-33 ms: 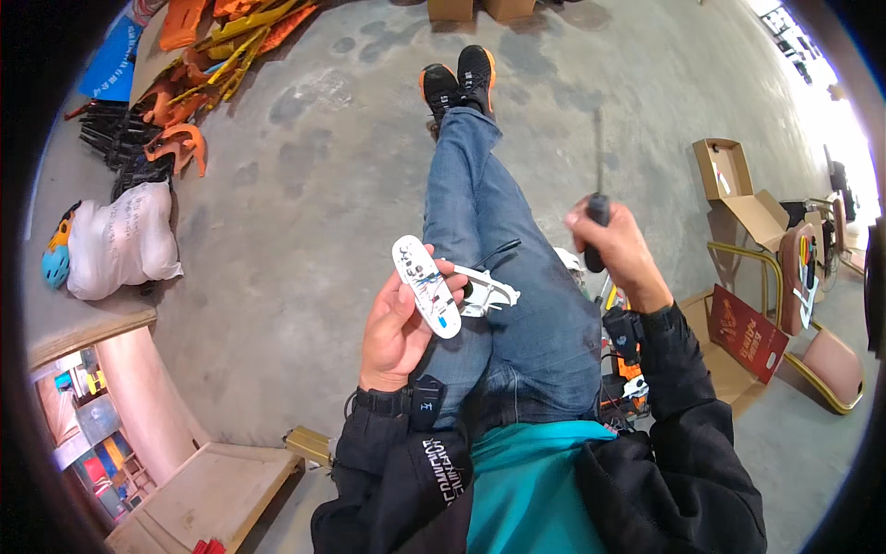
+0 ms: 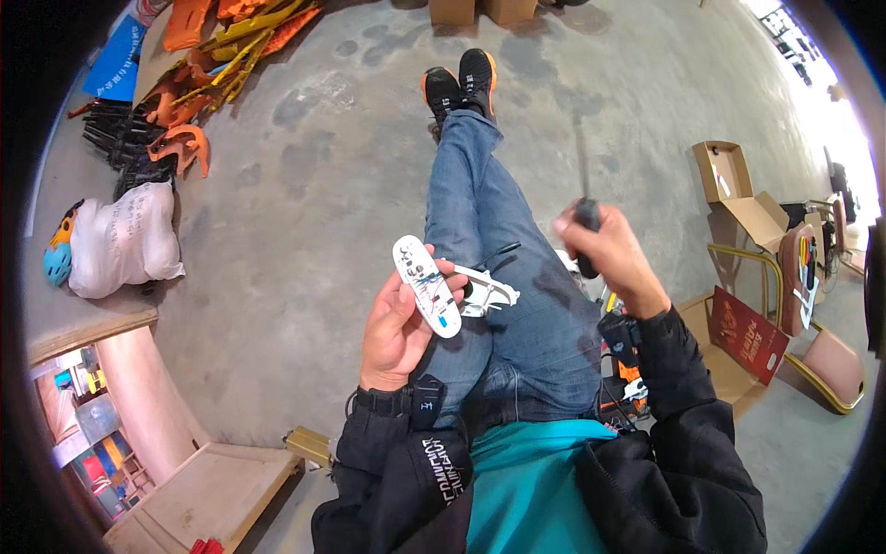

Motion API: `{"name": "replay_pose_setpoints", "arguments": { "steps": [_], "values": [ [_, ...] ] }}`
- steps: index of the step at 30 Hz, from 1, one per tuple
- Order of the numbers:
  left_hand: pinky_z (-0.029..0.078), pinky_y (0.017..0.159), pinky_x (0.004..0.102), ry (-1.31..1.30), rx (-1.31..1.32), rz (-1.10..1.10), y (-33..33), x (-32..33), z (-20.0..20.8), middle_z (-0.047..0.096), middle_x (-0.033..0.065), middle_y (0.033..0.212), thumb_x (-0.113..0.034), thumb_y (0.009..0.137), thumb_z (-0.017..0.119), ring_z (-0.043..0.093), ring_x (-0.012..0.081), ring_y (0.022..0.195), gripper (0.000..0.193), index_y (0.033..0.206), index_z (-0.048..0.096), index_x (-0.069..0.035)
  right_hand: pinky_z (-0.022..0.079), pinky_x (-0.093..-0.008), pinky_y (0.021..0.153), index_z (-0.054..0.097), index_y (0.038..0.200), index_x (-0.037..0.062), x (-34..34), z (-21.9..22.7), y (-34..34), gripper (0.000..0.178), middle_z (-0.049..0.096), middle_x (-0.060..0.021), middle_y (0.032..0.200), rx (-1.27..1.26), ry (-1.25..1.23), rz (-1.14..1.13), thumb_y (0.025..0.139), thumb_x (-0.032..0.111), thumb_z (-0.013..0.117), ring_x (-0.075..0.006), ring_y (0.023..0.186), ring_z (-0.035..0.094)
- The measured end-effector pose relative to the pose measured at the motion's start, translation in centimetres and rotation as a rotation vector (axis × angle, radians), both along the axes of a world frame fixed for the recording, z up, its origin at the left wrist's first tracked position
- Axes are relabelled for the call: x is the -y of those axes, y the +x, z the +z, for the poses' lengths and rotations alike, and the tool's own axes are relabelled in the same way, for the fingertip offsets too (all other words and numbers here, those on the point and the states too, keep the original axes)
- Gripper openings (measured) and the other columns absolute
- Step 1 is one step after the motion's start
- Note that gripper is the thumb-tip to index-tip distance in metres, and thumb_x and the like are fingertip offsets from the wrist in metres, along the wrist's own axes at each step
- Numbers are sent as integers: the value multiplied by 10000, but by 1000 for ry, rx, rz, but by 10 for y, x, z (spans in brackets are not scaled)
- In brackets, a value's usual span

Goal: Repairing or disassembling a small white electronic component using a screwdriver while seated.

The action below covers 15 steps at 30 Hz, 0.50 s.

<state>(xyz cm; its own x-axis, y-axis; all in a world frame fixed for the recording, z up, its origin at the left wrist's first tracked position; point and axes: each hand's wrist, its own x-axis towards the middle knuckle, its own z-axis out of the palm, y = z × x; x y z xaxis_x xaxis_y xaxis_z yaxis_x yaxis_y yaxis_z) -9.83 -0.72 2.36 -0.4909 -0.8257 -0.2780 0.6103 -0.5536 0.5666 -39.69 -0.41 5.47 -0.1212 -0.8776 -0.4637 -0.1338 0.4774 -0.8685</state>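
Note:
My left hand (image 2: 395, 337) is closed round a long white oval plastic part (image 2: 426, 286), held over my left thigh. Small dark pieces, thin wires and a blue spot show on its face. Just right of my left fingertips is a white bracket-like plastic piece (image 2: 489, 291), with a short black stem or cable (image 2: 503, 248) sticking out of it; whether it joins the oval part I cannot tell. Raised over my right leg, my right hand (image 2: 614, 257) grips a screwdriver (image 2: 588, 214) by its dark handle. Its thin shaft points away from me and is blurred.
Beside my right hip lies a jumble of orange, white and black parts (image 2: 632, 392). A red box (image 2: 748, 334), an open cardboard box (image 2: 724, 171) and chairs (image 2: 828, 369) stand at right. Orange and yellow plastic parts (image 2: 189, 120), a white sack (image 2: 127, 242) and a wooden board (image 2: 208, 489) are at left.
My right hand has shifted slightly left with the screwdriver, whose shaft now leans more to the left. The left hand and the oval part have stayed put.

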Motion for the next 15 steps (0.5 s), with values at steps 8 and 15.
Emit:
{"name": "replay_pose_setpoints", "arguments": {
  "steps": [8, 15],
  "values": [
    [537, 958, 432, -135, -7, -106, 8, -6, 16, 581, 211, 1245, -361, 877, 714, 635, 347, 1112, 768, 1422, 353, 41, 425, -228, 630, 693, 992, 42, 6, 20, 61, 201, 604, 40, 785, 158, -127, 319, 895, 218, 703, -43, 721, 531],
    [529, 951, 435, -188, -104, -181, 13, -9, 15, 588, 226, 1241, -356, 898, 693, 640, 358, 1099, 706, 1388, 394, 56, 480, -283, 889, 618, 1210, 13, 3, 17, 85, 330, 662, -57, 1100, 643, -3, 441, 965, 234, 635, -110, 1002, 597]
  ]
}}
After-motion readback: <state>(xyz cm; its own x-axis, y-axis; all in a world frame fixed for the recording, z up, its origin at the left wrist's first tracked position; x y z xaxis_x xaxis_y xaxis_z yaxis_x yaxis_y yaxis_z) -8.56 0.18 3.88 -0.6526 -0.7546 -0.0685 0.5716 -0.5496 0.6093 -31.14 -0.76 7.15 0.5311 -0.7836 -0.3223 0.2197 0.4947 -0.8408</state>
